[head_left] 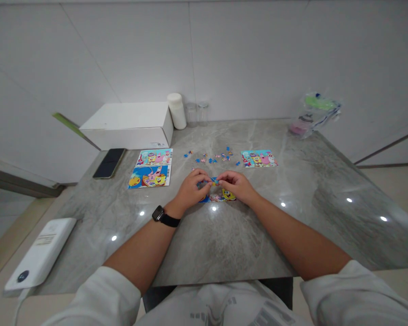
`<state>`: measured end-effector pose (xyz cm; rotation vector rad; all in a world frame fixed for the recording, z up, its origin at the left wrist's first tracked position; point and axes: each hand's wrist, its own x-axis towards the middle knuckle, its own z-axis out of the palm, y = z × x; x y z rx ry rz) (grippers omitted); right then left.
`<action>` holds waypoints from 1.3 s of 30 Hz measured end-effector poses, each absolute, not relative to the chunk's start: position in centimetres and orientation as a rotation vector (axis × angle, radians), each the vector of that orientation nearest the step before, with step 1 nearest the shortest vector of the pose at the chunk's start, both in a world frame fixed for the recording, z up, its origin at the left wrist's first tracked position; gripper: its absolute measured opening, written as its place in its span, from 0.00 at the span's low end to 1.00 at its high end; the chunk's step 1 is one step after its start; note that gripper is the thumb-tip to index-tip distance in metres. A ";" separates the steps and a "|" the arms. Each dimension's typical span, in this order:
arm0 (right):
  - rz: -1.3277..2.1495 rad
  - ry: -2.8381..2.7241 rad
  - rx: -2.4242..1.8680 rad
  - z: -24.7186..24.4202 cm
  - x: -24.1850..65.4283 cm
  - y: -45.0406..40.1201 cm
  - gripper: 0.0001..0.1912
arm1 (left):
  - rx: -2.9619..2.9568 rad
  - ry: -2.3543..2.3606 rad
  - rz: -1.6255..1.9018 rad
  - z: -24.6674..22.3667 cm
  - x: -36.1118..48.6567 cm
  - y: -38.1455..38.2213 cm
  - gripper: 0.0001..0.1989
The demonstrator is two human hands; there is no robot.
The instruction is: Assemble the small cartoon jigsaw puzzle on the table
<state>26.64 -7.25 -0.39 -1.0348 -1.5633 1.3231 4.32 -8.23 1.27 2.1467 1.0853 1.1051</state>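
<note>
My left hand (pixel 193 186) and my right hand (pixel 236 184) meet over a partly joined cartoon puzzle (pixel 216 198) near the middle of the grey table. Between the fingertips of both hands is a small blue and yellow puzzle piece (pixel 214 181); each hand pinches one side of it. My palms hide the sides of the joined part. Just beyond my hands lie several loose puzzle pieces (pixel 212 160). A finished-looking cartoon picture (pixel 259 158) lies to the right of them, and a two-panel picture sheet (pixel 151 168) lies to the left.
A phone (pixel 109 163), a white box (pixel 127 124), a white bottle (pixel 177 111) and two clear jars (pixel 197 114) stand or lie at the back left. A plastic bag (pixel 314 115) is at the back right. A white power bank (pixel 41 253) with a cable sits at the front left.
</note>
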 end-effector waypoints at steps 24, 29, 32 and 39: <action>0.930 -1.824 -1.168 -0.6 26.8 -7.4 0.12 | 1.688 1.620 1.765 4.6 -0.4 -6.2 0.10; 0.866 -1.870 -1.169 0.7 26.3 -6.9 0.11 | 1.778 1.563 1.458 6.2 -1.8 -7.2 0.08; 0.826 -2.018 -1.152 2.1 25.5 -5.8 0.09 | 1.992 1.554 1.183 4.6 -1.6 -8.7 0.15; 0.786 -2.414 -1.112 3.9 22.1 -3.4 0.09 | 2.341 1.592 0.866 0.8 -0.6 -11.3 0.19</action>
